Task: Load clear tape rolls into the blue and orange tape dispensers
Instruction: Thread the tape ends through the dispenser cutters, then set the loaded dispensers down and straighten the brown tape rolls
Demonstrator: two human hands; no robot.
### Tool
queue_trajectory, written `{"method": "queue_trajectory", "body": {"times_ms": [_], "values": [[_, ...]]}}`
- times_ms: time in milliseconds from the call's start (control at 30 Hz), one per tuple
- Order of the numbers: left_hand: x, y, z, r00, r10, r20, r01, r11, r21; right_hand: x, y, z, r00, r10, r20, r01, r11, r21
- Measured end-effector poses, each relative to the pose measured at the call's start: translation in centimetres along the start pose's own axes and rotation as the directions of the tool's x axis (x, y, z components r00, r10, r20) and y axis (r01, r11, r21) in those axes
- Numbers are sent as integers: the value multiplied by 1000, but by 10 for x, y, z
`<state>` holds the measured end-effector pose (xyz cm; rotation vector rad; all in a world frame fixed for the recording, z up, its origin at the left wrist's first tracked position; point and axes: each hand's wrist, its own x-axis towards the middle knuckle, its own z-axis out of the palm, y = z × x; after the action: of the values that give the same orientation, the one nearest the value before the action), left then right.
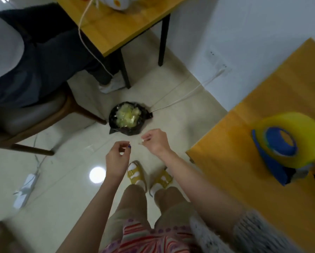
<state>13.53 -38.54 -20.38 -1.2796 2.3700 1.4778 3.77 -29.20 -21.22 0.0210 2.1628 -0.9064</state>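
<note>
Both hands are stretched out over the tiled floor, well apart from the table. The left hand has its fingers curled and the thumb close to the fingertips, a narrow grip like a pinch. The right hand is just beside it, with its fingers also curled inward. I cannot tell if either hand holds something thin and clear, because this part is blurred. One blue dispenser lies on the table at the right, and one tape roll sits around its hub. The roll is wide and looks yellowish and half transparent. The hub is blue with a round yellow mark in the middle, which is too blurred to read. One bin lined with a black bag stands on the floor in front of the hands, and pale crumpled waste fills it. A second table with black legs is further away. A white object with an orange spot is on it, cut by the edge of the view. One person in dark trousers sits on one chair at the left. One white power strip lies on the floor, and a white cable runs from the wall to near the bin. Below the hands are two yellow sandals over white socks.
</note>
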Motion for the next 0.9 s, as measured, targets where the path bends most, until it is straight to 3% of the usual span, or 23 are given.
{"method": "queue_trajectory", "body": {"times_ms": [167, 267, 400, 567, 733, 900], "values": [[68, -60, -1, 998, -63, -20, 63, 997, 35, 101, 10, 52, 996, 92, 13, -91, 993, -71], [109, -95, 9, 992, -100, -82, 95, 993, -71, 175, 27, 86, 971, 226, -74, -221, 973, 65], [154, -134, 34, 985, -107, -137, 78, 976, -203, 263, 52, 121, 942, 316, -110, -280, 925, 256], [195, -174, 57, 978, -119, -173, 65, 955, -289, 325, 52, 142, 977, 194, -87, -172, 962, 213], [208, -183, 56, 973, -141, -181, 80, 949, -305, 334, 74, 156, 971, 237, -34, -232, 967, 104], [177, -139, 28, 981, -159, -112, 122, 952, -282, 274, 49, 142, 960, 278, 1, -274, 944, 187]]}}
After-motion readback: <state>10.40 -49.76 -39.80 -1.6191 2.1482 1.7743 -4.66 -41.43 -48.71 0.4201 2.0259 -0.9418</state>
